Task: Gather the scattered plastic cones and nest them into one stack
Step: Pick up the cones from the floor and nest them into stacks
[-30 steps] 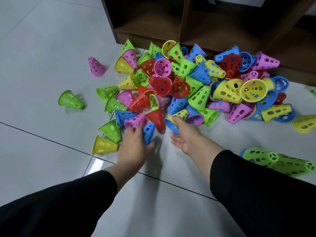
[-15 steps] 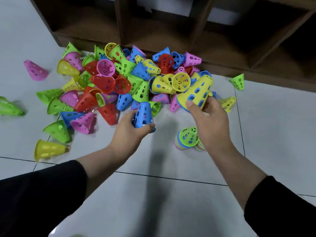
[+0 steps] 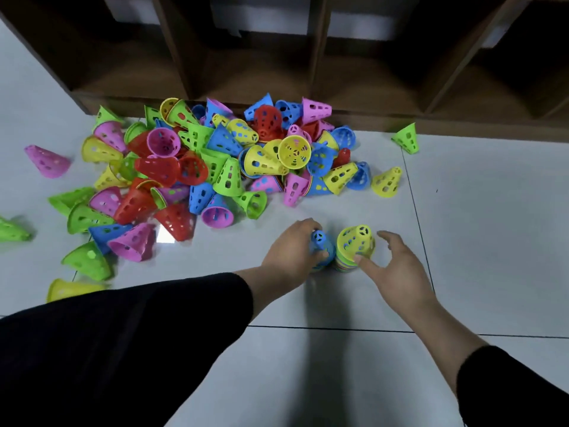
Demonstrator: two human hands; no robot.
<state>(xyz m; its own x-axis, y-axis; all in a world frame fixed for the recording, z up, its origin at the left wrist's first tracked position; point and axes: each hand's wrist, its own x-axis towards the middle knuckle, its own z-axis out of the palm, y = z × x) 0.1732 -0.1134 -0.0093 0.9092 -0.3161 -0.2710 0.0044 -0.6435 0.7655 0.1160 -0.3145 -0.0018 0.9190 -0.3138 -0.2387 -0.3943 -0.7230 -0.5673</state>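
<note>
Here the left hand (image 3: 292, 254) grips an upright blue perforated plastic cone (image 3: 320, 246), narrow end up; at its 3 o'clock, the right hand (image 3: 397, 269), fingers spread, touches the yellow-topped nested cone stack (image 3: 354, 245), also vertical.

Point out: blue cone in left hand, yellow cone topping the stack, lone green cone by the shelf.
blue cone (image 3: 320, 241), head view, narrow top end
yellow cone (image 3: 354, 241), head view, perforated side wall
green cone (image 3: 405, 137), head view, side wall

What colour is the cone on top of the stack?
Yellow. The top cone on the stack shows best in the head view.
</note>
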